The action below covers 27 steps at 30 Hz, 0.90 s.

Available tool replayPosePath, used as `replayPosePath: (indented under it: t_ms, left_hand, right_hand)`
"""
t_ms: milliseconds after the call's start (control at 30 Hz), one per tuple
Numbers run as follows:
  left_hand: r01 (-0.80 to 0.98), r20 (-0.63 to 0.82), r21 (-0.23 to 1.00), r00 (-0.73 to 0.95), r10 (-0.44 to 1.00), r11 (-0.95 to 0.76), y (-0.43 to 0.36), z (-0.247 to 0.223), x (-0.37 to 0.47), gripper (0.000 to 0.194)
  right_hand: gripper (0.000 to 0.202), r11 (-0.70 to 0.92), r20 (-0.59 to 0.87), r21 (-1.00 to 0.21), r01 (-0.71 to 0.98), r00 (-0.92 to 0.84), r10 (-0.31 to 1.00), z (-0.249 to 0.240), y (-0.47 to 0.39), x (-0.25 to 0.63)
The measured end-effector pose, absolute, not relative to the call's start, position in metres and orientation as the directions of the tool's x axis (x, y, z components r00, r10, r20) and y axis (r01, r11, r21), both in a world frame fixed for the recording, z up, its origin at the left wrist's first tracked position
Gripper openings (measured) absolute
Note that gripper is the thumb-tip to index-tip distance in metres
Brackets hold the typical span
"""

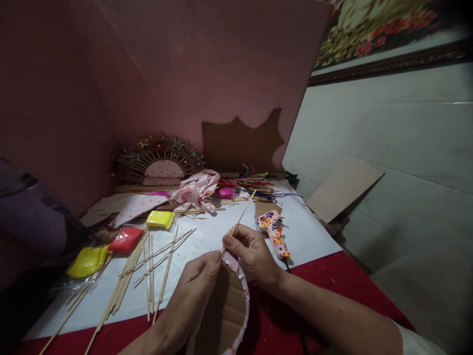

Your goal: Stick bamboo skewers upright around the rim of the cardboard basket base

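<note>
A cardboard panel (pixel 223 306) with a fabric-wrapped edge is held at the near side of the counter (pixel 325 278) by the left hand (pixel 195 281), whose grip is closed on its upper left edge. A thin stick (pixel 244 212) is pinched between thumb and fingers of the right hand (pixel 255 254), its lower end placed at the panel's top. Loose sticks (pixel 123 281) are spread to the left; a flower-patterned glue gun (pixel 273 230) is laid to the right. Farther back, crumpled pink fabric (pixel 197 190) is seen, and behind it a decorated half-round (pixel 164 169) and a jagged-edged cardboard sheet (pixel 240 145) are set upright.
</note>
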<state>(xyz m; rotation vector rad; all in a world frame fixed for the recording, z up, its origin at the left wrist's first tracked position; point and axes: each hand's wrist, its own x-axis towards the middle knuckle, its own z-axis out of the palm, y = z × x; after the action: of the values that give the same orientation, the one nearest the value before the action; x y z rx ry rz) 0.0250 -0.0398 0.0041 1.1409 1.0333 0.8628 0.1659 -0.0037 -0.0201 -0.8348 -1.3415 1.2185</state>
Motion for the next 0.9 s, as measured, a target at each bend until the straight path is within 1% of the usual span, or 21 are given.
replayPosePath:
  t_ms: [200, 433, 633, 900]
  left_hand:
    - [0.020, -0.165, 0.986, 0.338, 0.927, 0.168, -0.0375, -0.0006, 0.0257, 0.032]
    - [-0.011, -0.104, 0.993, 0.373, 0.922, 0.116, -0.0362, -0.0044, 0.0249, 0.029]
    - [0.032, -0.117, 0.993, 0.316, 0.941, 0.113, -0.0346, -0.0051, 0.0254, 0.028]
    - [-0.038, -0.112, 0.990, 0.374, 0.920, 0.136, -0.0351, -0.0053, 0.0257, 0.028]
  right_hand:
    - [0.025, 0.181, 0.213, -0.971, -0.156, -0.222, 0.951, -0.0193, -0.0035, 0.1669]
    - [0.024, 0.166, 0.204, -0.970, -0.180, -0.220, 0.954, -0.0192, -0.0034, 0.1663]
    - [0.023, 0.164, 0.206, -0.969, -0.187, -0.240, 0.949, -0.0189, -0.0029, 0.1663]
    - [0.022, 0.156, 0.201, -0.968, -0.196, -0.236, 0.951, -0.0190, -0.0030, 0.1661]
